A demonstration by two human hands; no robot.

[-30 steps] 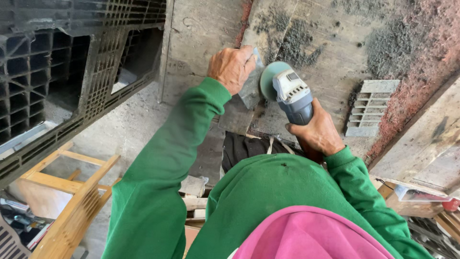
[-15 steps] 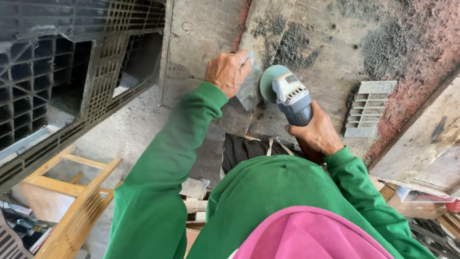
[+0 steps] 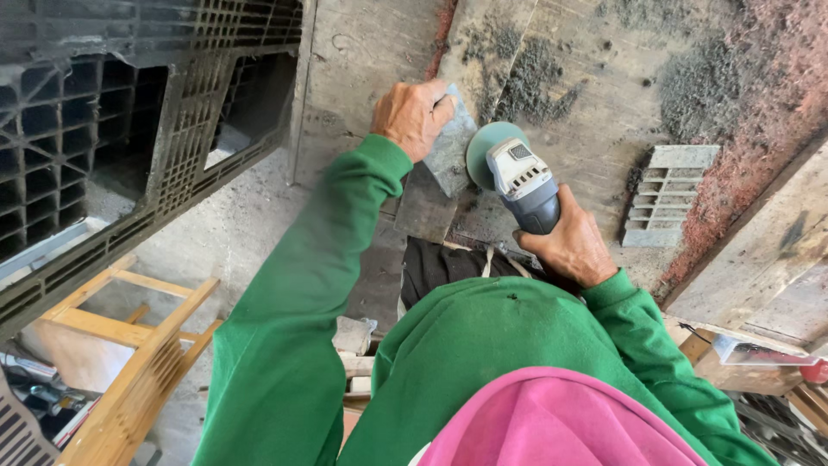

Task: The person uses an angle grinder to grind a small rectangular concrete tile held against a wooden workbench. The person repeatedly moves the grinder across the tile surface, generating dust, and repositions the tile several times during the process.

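Left hand (image 3: 412,116) clamps the grey stone block (image 3: 450,155) on the worktop (image 3: 595,147), right hand (image 3: 569,246) grips the grinder (image 3: 522,185); best keep disc flat against the block's right edge, fingers clear.

hands 2: left (image 3: 414,116), right (image 3: 569,246) | grinder (image 3: 522,185) 1, between hands | stone piece (image 3: 448,155) 1, left of grinder | grey grate (image 3: 668,194) 1, right of grinder | black pallet (image 3: 129,129) 1, far left of grinder

A grey stone piece (image 3: 450,151) meets the grey angle grinder (image 3: 524,185) (green disc edge touching it).
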